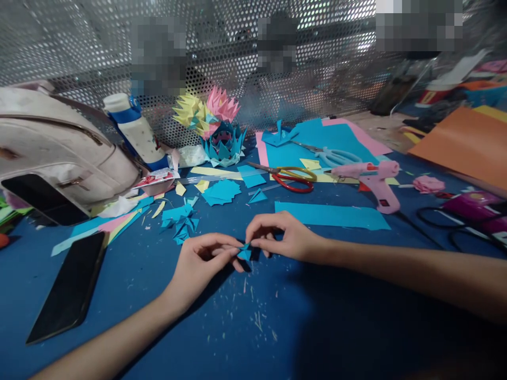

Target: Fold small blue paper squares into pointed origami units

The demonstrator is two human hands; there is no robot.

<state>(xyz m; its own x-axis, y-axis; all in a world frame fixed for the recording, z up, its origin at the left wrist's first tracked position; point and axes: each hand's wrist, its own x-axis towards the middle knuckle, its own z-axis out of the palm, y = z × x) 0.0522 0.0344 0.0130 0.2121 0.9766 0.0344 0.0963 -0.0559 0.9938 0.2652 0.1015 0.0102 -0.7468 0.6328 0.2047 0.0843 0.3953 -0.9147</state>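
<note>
Between my two hands is a small folded blue paper piece (245, 254), just above the blue table. My left hand (206, 256) pinches its left side between thumb and fingers. The thumb and forefinger of my right hand (279, 235) are closed on its upper right edge. Similar folded blue pieces (182, 219) lie in a small pile beyond my left hand. Past the hands are a stack of cut blue paper (222, 192) and a small blue triangle (258, 196). A long blue paper strip (332, 215) lies behind my right hand.
Red-and-yellow scissors (293, 178), blue-handled scissors (338, 157) and a pink glue gun (374, 177) lie beyond. Folded paper flowers (224, 145) stand near a perforated metal screen (222, 58). On the left are a phone (69, 285), a bottle (137, 132) and a backpack (59, 137).
</note>
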